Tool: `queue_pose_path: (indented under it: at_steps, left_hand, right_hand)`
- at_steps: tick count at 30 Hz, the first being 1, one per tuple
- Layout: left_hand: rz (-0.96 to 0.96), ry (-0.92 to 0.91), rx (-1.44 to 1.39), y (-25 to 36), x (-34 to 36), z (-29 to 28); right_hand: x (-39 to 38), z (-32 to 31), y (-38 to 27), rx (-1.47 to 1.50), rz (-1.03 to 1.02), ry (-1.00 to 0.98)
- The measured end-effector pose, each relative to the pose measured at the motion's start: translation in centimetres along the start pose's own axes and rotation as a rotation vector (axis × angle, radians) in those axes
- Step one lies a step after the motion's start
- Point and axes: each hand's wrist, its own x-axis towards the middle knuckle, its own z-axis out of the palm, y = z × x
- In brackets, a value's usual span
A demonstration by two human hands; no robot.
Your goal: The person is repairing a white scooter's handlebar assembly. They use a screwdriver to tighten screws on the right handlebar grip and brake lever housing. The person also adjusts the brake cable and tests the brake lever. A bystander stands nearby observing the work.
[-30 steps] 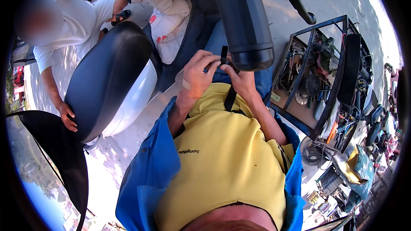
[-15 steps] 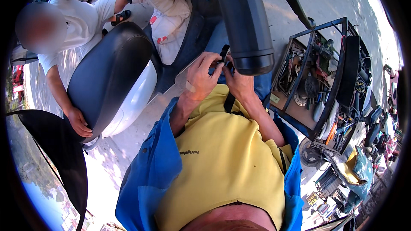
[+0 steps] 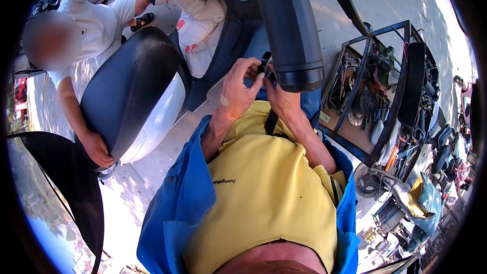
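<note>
Across yellow shirt: short line of dark lettering. Forearms converge up from below. Left hand: fingers curled, thumb and fingertips pinching small black part, just beside lower end of black cylinder. Right hand close alongside, fingers partly hidden; can't tell its grip.
</note>
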Motion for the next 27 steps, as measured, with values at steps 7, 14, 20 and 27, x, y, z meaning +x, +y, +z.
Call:
queue_pose_path:
  at_steps: [7, 14, 20, 27]
  left_hand:
    - [-0.029, 0.000, -0.013, -0.4, 0.0, 0.4]
    - [-0.053, 0.036, -0.023, -0.1, 0.2, 0.5]
    - [-0.083, 0.059, -0.053, 0.1, 0.1, -0.1]
    - [0.002, 0.151, -0.109, 1.1, 1.7, -2.0]
  right_hand:
    - [0.1, 0.2, 0.1, -0.013, -0.018, 0.011]
    - [0.4, 0.0, -0.3, -0.032, -0.014, 0.012]
    - [0.2, 0.0, 0.0, 0.010, 0.000, 0.024]
    - [0.7, -0.2, -0.6, -0.102, -0.066, 0.035]
